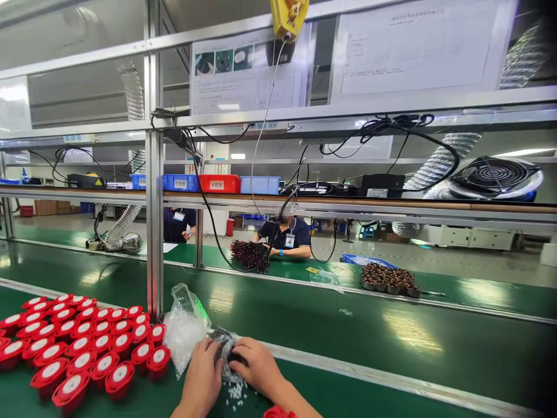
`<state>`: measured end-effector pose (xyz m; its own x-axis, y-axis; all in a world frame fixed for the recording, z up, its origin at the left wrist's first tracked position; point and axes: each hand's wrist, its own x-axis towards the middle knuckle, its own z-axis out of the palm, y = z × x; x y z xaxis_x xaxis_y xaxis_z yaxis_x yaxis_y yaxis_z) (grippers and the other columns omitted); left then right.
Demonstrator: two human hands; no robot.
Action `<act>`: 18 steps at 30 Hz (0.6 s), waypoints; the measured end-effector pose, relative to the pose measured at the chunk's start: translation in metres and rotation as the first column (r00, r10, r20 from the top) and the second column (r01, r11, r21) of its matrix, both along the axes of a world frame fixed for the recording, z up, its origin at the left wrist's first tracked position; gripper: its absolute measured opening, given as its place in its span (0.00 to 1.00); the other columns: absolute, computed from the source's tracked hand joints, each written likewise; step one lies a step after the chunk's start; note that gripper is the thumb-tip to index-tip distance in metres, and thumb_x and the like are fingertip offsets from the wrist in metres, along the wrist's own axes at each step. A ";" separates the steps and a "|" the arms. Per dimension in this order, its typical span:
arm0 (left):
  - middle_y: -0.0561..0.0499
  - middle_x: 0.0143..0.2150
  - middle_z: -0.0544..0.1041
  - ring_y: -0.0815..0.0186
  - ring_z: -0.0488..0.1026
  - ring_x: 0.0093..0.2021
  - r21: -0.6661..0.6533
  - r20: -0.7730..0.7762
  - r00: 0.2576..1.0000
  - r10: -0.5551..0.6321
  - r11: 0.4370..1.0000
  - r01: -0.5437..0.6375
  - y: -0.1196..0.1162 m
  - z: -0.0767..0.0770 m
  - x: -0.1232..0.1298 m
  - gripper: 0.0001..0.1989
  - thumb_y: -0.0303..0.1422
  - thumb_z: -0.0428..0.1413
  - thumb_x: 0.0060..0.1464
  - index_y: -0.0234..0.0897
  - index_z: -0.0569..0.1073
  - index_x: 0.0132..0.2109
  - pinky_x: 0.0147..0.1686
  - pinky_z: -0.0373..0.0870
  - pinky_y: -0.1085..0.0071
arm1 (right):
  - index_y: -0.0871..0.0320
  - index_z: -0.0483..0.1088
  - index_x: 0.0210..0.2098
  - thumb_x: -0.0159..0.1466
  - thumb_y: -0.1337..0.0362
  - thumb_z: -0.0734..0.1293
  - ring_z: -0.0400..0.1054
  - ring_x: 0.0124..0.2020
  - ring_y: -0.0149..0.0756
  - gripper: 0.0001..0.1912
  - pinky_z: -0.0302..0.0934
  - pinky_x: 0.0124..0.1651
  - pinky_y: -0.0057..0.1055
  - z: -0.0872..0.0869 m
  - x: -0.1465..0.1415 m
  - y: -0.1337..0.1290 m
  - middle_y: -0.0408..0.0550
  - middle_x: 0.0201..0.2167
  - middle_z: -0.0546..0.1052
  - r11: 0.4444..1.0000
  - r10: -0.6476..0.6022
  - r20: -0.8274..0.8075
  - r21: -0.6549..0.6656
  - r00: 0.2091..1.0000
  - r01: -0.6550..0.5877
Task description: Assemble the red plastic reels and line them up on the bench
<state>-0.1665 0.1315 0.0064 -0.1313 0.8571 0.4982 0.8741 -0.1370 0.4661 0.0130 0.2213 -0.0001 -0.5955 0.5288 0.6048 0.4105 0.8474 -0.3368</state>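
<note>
My left hand [202,371] and my right hand [256,364] are on either side of a clear plastic bag [225,348] with dark contents, their fingers closed on its edges. Small white pieces [235,392] lie loose on the green surface just below the bag. Touching distance from my left hand, a larger clear bag [185,334] full of white pieces leans at the rail. Rows of red cup-shaped parts [82,363] with white round tops spread out to the left. One more red part [279,411] shows partly at the bottom edge, by my right forearm.
A metal upright [155,232] rises behind the red parts. Beyond the rail runs a green belt [313,325]. Across it, a person [293,238] sits near a bundle of dark wires [250,255]; a cluster of copper-coloured parts [389,280] lies right. Cables [204,203] hang from the shelf.
</note>
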 end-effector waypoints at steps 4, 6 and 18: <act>0.34 0.70 0.64 0.41 0.58 0.70 -0.160 -0.024 0.992 0.125 0.979 -0.127 0.007 -0.006 -0.002 0.28 0.33 0.51 0.60 0.31 0.67 0.66 0.67 0.57 0.48 | 0.56 0.79 0.46 0.63 0.62 0.73 0.72 0.53 0.52 0.12 0.64 0.57 0.43 0.004 0.007 -0.008 0.54 0.52 0.79 0.998 -0.023 0.067 -0.050 0.997 0.027; 0.34 0.63 0.71 0.41 0.63 0.66 -0.161 -0.001 0.994 0.109 0.981 -0.107 0.010 -0.006 -0.002 0.24 0.30 0.51 0.58 0.31 0.72 0.60 0.64 0.60 0.49 | 0.56 0.79 0.46 0.63 0.62 0.73 0.71 0.54 0.53 0.12 0.64 0.57 0.43 0.008 0.007 -0.011 0.54 0.52 0.79 0.997 -0.022 0.086 -0.069 0.996 0.028; 0.42 0.43 0.81 0.53 0.77 0.45 0.095 0.277 0.958 -0.076 0.994 0.051 0.022 -0.005 -0.008 0.13 0.38 0.48 0.60 0.37 0.74 0.43 0.48 0.73 0.61 | 0.54 0.81 0.38 0.66 0.69 0.66 0.73 0.42 0.41 0.10 0.63 0.47 0.32 0.014 -0.004 -0.011 0.47 0.38 0.81 0.993 -0.003 -0.068 -0.122 0.998 -0.005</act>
